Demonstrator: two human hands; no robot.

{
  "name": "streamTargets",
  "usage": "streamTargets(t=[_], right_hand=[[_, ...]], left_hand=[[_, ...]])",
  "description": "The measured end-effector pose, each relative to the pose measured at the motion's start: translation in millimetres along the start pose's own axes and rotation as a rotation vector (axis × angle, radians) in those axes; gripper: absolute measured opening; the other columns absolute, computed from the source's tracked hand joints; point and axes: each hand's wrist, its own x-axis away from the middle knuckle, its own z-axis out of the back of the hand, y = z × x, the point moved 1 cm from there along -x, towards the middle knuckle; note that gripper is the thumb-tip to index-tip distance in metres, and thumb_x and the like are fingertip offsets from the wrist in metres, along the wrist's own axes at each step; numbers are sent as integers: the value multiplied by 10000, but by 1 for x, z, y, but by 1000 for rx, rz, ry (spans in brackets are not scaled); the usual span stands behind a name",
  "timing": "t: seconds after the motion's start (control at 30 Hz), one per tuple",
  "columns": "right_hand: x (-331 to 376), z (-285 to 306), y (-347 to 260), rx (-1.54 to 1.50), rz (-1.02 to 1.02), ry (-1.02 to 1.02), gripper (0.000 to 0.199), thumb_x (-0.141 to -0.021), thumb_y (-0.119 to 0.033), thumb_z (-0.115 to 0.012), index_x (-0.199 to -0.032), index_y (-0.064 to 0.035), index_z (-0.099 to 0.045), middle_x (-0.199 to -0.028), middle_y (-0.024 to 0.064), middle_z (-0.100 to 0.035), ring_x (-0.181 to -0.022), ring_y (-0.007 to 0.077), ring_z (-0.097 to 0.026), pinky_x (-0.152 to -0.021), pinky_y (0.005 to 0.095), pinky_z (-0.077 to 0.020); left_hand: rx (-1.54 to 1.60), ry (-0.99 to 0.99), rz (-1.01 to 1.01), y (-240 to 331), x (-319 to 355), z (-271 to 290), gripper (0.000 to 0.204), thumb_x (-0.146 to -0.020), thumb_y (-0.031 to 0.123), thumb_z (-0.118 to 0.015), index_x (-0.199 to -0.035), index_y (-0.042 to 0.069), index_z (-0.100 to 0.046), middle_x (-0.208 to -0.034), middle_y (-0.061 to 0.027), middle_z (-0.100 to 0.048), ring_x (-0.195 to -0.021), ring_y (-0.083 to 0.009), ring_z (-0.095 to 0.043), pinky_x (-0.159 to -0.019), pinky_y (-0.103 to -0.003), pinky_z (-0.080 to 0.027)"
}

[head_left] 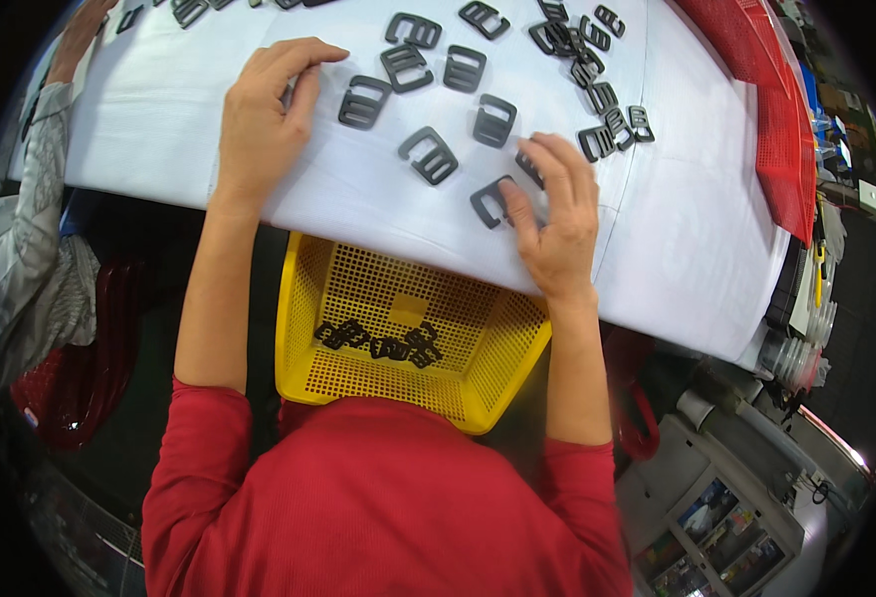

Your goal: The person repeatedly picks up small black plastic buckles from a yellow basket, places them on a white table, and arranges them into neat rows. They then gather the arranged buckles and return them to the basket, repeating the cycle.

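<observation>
Dark grey plastic strap buckles lie scattered on a white-covered table. My left hand (262, 124) hovers at the left of them, its index finger stretched to the right and the thumb apart from it. It holds nothing; the nearest buckle (364, 102) lies just right of its thumb. My right hand (563, 224) is over the table's near side, fingers spread. Its thumb touches or covers the edge of one buckle (478, 207), and its fingertips partly hide another buckle (529, 167). Between the hands lies a loose buckle (430, 156).
A yellow perforated basket (293, 338) below the table edge holds several small black pieces (390, 347). More buckles (602, 97) cluster at the right. A red mesh basket (781, 149) stands on the table's right side. Another person's sleeve (45, 159) shows at far left.
</observation>
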Motion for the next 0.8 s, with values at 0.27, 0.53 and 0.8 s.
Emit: streamTargets(t=[0.27, 0.53, 0.8], right_hand=[[-90, -36, 25, 7, 224, -54, 432, -934, -334, -568, -1309, -124, -530, -1396, 118, -480, -1263, 338, -464, -1133, 524, -226], [-91, -24, 15, -277, 71, -336, 352, -976, -335, -494, -1217, -113, -623, -1278, 72, -595, -1255, 274, -486, -1147, 522, -184], [-44, -25, 12, -204, 158, -253, 401, -886, -258, -641, -1245, -85, -604, -1313, 123, -561, -1285, 302, -467, -1103, 485, -311]], left_hand=[[7, -34, -3, 7, -4, 1, 219, -866, 26, -564, -1034, 90, -690, -1035, -60, -674, -934, -205, -604, -778, -293, -491], [-35, -171, -82, -5, -11, -10, 324, -910, 151, -571, -1222, 69, -601, -1252, -102, -593, -1206, -259, -497, -1027, -370, -375], [-81, -441, -336, 30, -8, -52, 490, -912, 233, -580, -1354, 49, -476, -1385, -146, -472, -1349, -300, -364, -1114, -423, -307]])
